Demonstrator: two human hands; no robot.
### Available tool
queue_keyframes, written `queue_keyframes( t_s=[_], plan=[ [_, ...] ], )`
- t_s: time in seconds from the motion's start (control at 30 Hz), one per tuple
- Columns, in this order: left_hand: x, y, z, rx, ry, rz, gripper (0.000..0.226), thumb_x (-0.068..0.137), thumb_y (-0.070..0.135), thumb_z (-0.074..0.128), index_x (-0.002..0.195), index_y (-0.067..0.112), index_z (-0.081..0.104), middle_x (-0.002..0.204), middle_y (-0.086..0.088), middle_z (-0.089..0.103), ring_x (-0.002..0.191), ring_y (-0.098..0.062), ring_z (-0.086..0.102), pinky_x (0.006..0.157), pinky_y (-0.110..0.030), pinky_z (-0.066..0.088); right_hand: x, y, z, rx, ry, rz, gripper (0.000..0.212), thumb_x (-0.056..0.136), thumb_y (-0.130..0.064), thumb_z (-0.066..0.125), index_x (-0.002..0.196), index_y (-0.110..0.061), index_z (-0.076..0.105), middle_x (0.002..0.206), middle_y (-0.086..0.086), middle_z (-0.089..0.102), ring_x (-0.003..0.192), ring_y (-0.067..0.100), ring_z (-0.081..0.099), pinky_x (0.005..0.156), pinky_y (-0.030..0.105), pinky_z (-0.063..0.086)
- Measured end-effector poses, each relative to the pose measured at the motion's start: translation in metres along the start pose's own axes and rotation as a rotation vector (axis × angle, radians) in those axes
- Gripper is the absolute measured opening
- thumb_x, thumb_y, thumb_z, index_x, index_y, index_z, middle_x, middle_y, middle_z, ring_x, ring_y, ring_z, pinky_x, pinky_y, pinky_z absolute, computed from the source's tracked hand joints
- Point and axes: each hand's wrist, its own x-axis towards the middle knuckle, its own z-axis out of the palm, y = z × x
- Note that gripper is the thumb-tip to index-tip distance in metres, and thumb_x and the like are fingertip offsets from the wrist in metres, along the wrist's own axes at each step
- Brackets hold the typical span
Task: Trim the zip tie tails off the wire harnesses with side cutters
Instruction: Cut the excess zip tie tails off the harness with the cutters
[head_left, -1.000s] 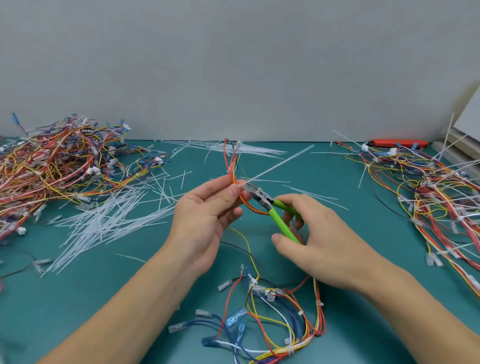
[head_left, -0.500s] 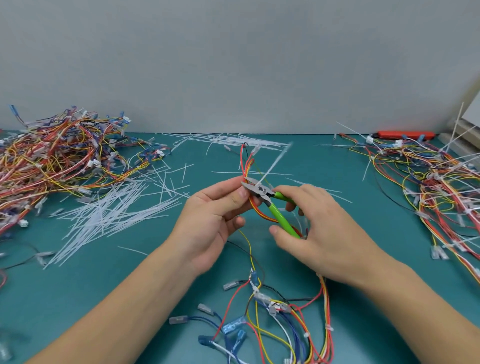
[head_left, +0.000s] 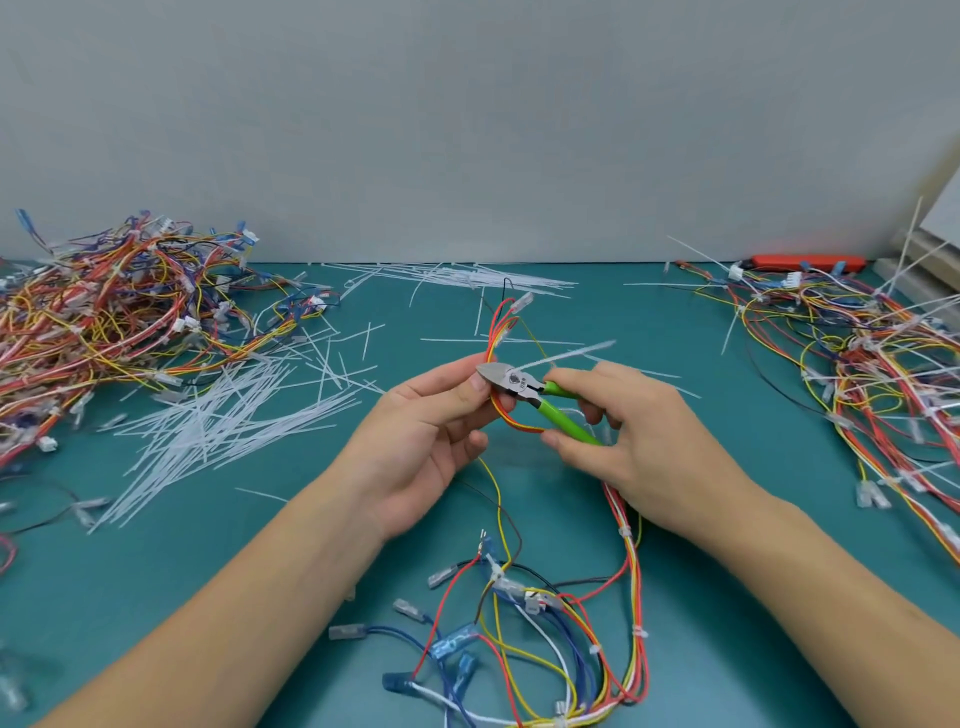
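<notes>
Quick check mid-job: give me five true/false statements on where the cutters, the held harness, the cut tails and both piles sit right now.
1. The right hand grips the green-handled side cutters. True.
2. The left hand lies flat on the table. False: it pinches the wire harness at the cutter head.
3. A white zip tie tail sticks out up and to the right past the cutters. True.
4. The heap of cut tails lies right of the hands. False: it lies to their left.
5. The orange tool lies at the table's far right edge. True.
</notes>
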Motion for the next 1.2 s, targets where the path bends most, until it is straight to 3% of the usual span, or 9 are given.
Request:
queue_keyframes(
  t_s=[0.3,0.43,0.63,0.8,0.93,1.2],
  plan=[
    [-0.002,-0.006,0.002,0.047,-0.013,0.04,0.027,0.083,0.021,0.073,0.107,0.012,0.08,0.108,-0.014,0.077,0.095,-0.02,0.075,0.065,-0.022,0.057,0.0,0.005,0.005,0.052,0.019,0.007,0.036,0.09,-0.03,0.08,0.124,-0.028,0.069,0.082,-0.005,0.049,0.078,0.008,0.048,0.07,0.017,0.034],
    [-0.002,-0.011,0.005,0.139,0.017,0.091,0.022,0.091,0.025,0.067,0.107,0.014,0.078,0.106,-0.013,0.077,0.099,-0.02,0.075,0.063,-0.02,0.054,0.001,0.008,0.006,0.05,0.018,0.01,0.039,0.089,-0.032,0.081,0.126,-0.029,0.069,0.082,-0.008,0.049,0.078,0.005,0.048,0.071,0.018,0.034],
    [0.0,-0.014,0.011,0.258,0.031,0.162,0.024,0.102,0.016,0.059,0.093,0.019,0.081,0.096,-0.007,0.074,0.08,-0.01,0.068,0.056,-0.019,0.046,-0.003,0.008,0.011,0.014,-0.029,0.026,0.055,0.087,-0.053,0.075,0.136,-0.035,0.06,0.096,-0.017,0.052,0.096,0.005,0.049,0.086,0.022,0.04],
    [0.001,-0.014,0.01,0.238,0.027,0.155,0.023,0.101,0.014,0.059,0.092,0.016,0.08,0.089,-0.004,0.072,0.073,-0.009,0.065,0.052,-0.018,0.042,-0.003,0.007,0.008,-0.022,-0.023,0.029,0.06,0.083,-0.07,0.062,0.136,-0.043,0.058,0.097,-0.02,0.051,0.1,-0.001,0.046,0.084,0.018,0.036],
    [0.002,-0.013,0.008,0.231,0.029,0.137,0.022,0.1,0.013,0.06,0.091,0.015,0.08,0.087,-0.006,0.071,0.074,-0.011,0.066,0.052,-0.019,0.041,-0.003,0.006,0.007,-0.011,-0.025,0.037,0.054,0.086,-0.066,0.066,0.133,-0.039,0.06,0.093,-0.016,0.051,0.093,0.0,0.048,0.08,0.025,0.038],
    [0.003,-0.011,0.003,0.233,0.011,0.097,0.02,0.098,0.016,0.064,0.088,0.015,0.082,0.082,-0.005,0.07,0.07,-0.011,0.067,0.052,-0.018,0.045,-0.004,0.005,0.009,-0.033,-0.033,0.042,0.054,0.086,-0.064,0.068,0.132,-0.036,0.061,0.091,-0.017,0.051,0.091,-0.002,0.048,0.079,0.024,0.038]
  ],
)
